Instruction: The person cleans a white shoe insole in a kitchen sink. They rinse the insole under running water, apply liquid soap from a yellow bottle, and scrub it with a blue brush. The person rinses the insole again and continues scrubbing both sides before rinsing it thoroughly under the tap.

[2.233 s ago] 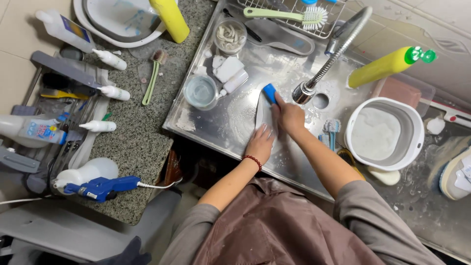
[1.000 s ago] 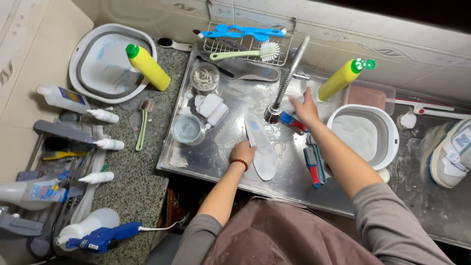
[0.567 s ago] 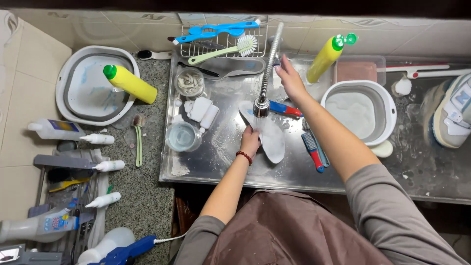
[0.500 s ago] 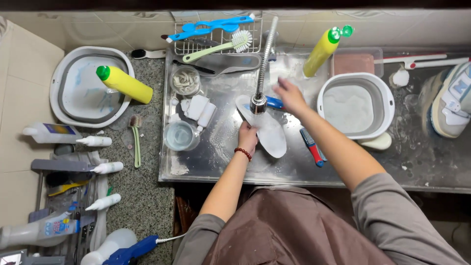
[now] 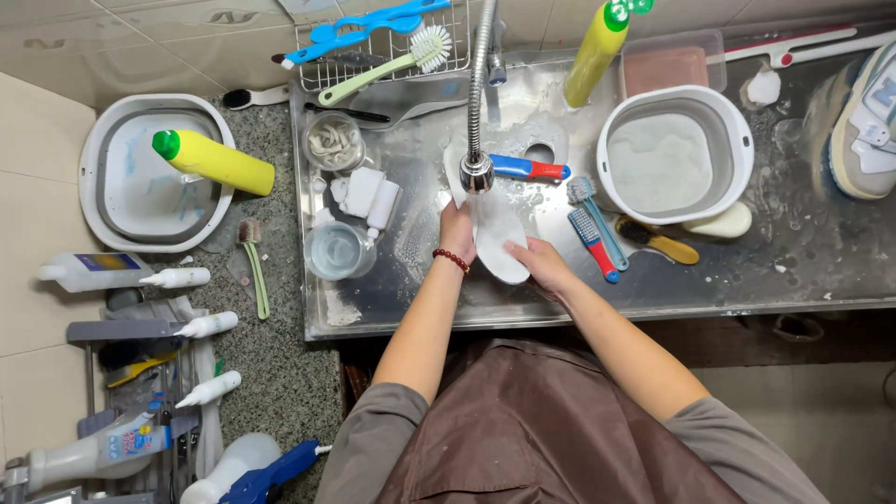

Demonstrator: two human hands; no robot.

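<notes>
insole [image 5: 497, 245] now gripped by both left hand [image 5: 457, 229] and returned right hand [image 5: 537, 263].

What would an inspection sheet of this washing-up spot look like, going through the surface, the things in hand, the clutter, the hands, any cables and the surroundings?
Surface: steel sink, wet and soapy; speckled stone counter to its left.
Job's things: white shoe insole held under the faucet head.
Clutter: brushes, white tub, yellow bottles, clear cup, wire rack, sneaker.
Hands: left hand and right hand both grip the insole.
Cables: thin white cord beside a blue tool, lower left.
Surroundings: tiled wall; rack of spray bottles at left.
</notes>
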